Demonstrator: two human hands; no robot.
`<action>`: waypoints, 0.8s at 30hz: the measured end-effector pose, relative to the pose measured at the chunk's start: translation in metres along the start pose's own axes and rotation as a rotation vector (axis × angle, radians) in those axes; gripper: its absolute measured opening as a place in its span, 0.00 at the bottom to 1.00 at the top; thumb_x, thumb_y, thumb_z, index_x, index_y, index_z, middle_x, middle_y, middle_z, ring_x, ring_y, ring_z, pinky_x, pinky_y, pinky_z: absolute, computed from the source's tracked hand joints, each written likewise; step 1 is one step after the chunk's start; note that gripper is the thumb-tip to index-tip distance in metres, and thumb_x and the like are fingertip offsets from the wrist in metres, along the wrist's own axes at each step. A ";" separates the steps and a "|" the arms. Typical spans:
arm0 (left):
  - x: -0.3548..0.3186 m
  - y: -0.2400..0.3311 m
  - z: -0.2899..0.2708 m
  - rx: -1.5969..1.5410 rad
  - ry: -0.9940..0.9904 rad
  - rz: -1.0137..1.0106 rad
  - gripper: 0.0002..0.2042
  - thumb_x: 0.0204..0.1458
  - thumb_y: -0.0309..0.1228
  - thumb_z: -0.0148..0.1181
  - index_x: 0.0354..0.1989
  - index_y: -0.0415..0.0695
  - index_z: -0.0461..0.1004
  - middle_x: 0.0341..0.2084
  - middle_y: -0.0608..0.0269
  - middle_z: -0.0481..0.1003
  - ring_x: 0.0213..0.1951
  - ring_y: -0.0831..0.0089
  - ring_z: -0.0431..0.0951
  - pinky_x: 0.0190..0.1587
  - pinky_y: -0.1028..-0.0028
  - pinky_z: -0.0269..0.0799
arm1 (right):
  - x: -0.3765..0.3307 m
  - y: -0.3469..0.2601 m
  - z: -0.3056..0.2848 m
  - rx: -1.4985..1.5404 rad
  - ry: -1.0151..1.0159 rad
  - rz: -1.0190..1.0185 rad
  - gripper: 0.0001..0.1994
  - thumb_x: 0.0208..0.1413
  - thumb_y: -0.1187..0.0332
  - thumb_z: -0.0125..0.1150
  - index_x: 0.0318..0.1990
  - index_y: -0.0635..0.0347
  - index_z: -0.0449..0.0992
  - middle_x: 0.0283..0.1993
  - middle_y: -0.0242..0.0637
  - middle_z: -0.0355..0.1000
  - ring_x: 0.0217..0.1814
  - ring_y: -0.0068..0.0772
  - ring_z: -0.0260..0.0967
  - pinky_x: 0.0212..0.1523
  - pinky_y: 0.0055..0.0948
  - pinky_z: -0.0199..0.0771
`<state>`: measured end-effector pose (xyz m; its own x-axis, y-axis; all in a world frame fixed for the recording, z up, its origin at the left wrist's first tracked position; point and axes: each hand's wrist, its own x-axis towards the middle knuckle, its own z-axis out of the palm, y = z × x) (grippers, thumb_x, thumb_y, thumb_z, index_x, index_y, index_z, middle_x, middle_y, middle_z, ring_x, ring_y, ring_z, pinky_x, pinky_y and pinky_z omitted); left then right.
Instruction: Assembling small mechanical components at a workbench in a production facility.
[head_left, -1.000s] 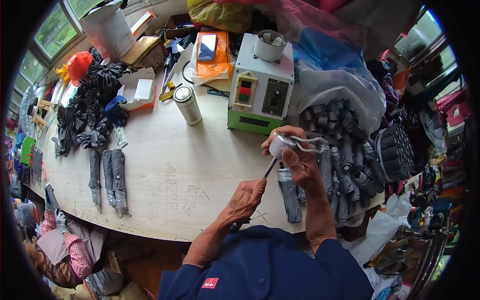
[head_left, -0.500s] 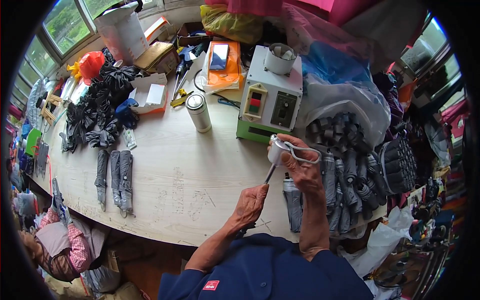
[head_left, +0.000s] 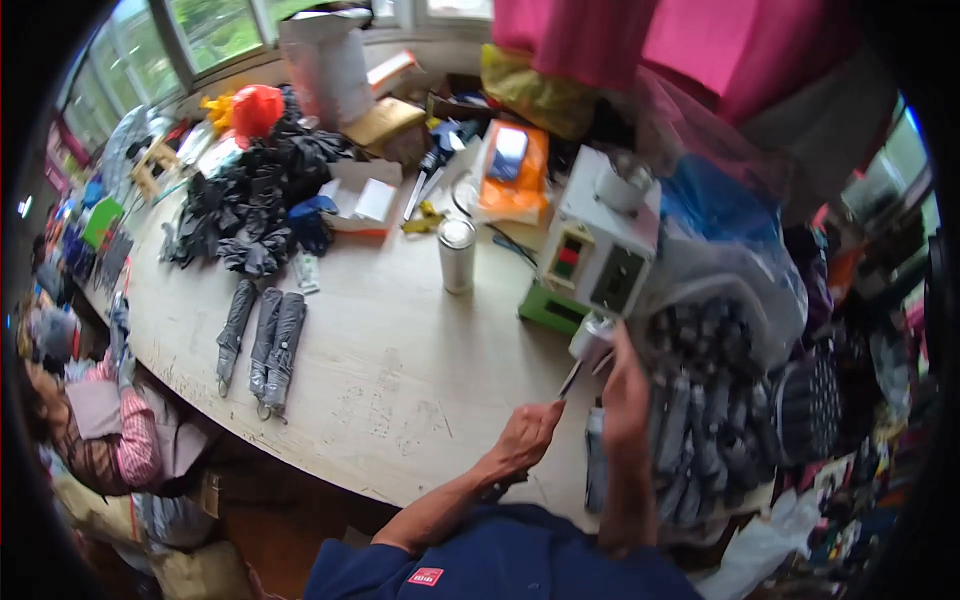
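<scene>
My left hand (head_left: 528,438) is closed in a pinch around a thin metal umbrella shaft (head_left: 571,379). On the shaft's upper end sits a silver-white handle (head_left: 592,338), tilted up to the right, just in front of the machine. My right hand (head_left: 627,388) is upright at the handle's right side. Motion smears its fingers, so its grip on the handle is unclear. Something dark shows below my left wrist, partly hidden. Close by my right forearm lie a grey folded umbrella (head_left: 597,460) and a pile of more folded umbrellas (head_left: 690,440).
Behind the handle stands a grey and green machine (head_left: 600,240) with red and green buttons. A metal flask (head_left: 457,258) stands left of it. Three folded umbrellas (head_left: 275,345) and heaped black fabric (head_left: 255,200) lie on the table's left. Another person (head_left: 110,420) is at far left.
The view has shifted, so the table things appear farther right and lower. My right fingers, wrapped round the handle before, now look straighter and blurred. My left hand keeps its grip on the shaft.
</scene>
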<state>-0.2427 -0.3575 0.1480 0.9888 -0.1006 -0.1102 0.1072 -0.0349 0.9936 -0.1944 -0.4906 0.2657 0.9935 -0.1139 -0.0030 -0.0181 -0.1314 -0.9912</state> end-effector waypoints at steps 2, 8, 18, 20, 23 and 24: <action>0.011 -0.001 -0.005 0.000 0.068 0.017 0.28 0.63 0.49 0.39 0.19 0.36 0.59 0.13 0.59 0.51 0.19 0.72 0.52 0.22 0.66 0.53 | 0.000 0.002 -0.001 0.017 -0.114 -0.123 0.29 0.65 0.52 0.32 0.53 0.72 0.69 0.54 0.48 0.69 0.62 0.41 0.62 0.63 0.37 0.55; 0.018 -0.007 -0.012 0.041 -0.020 0.004 0.27 0.63 0.50 0.40 0.16 0.42 0.58 0.11 0.68 0.54 0.16 0.77 0.54 0.19 0.72 0.53 | -0.005 -0.008 -0.001 0.022 -0.338 -0.396 0.19 0.64 0.60 0.42 0.48 0.66 0.73 0.59 0.46 0.65 0.64 0.34 0.59 0.62 0.38 0.57; -0.014 0.024 -0.084 -0.657 -1.032 -0.519 0.27 0.60 0.56 0.37 0.14 0.52 0.55 0.09 0.75 0.54 0.14 0.82 0.56 0.16 0.78 0.52 | 0.006 -0.039 -0.005 -1.201 -0.514 -1.424 0.15 0.43 0.72 0.63 0.42 0.57 0.72 0.41 0.44 0.72 0.43 0.50 0.72 0.44 0.42 0.74; -0.022 0.033 -0.076 -0.060 -0.731 -0.299 0.27 0.61 0.55 0.36 0.14 0.50 0.57 0.09 0.74 0.57 0.13 0.80 0.57 0.16 0.75 0.54 | 0.018 0.002 -0.005 -1.351 -0.713 -1.038 0.14 0.42 0.71 0.63 0.40 0.56 0.72 0.36 0.42 0.72 0.36 0.44 0.72 0.35 0.40 0.74; -0.027 0.008 -0.069 0.623 -0.428 0.004 0.28 0.61 0.56 0.37 0.13 0.48 0.58 0.09 0.74 0.56 0.13 0.79 0.57 0.17 0.75 0.56 | 0.028 0.023 -0.002 -1.359 -0.915 -0.615 0.13 0.41 0.71 0.62 0.38 0.57 0.72 0.34 0.43 0.71 0.34 0.43 0.71 0.32 0.37 0.73; -0.025 0.004 -0.071 0.944 -0.249 0.153 0.29 0.60 0.56 0.37 0.13 0.48 0.58 0.09 0.74 0.56 0.13 0.78 0.56 0.17 0.74 0.57 | 0.029 0.028 -0.003 -1.281 -0.994 -0.540 0.12 0.41 0.72 0.61 0.36 0.57 0.73 0.33 0.45 0.71 0.33 0.43 0.71 0.32 0.36 0.73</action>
<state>-0.2596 -0.2847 0.1561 0.9235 -0.3724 -0.0915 -0.2535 -0.7719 0.5829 -0.1663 -0.5003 0.2384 0.5901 0.7515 -0.2950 0.7393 -0.6498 -0.1766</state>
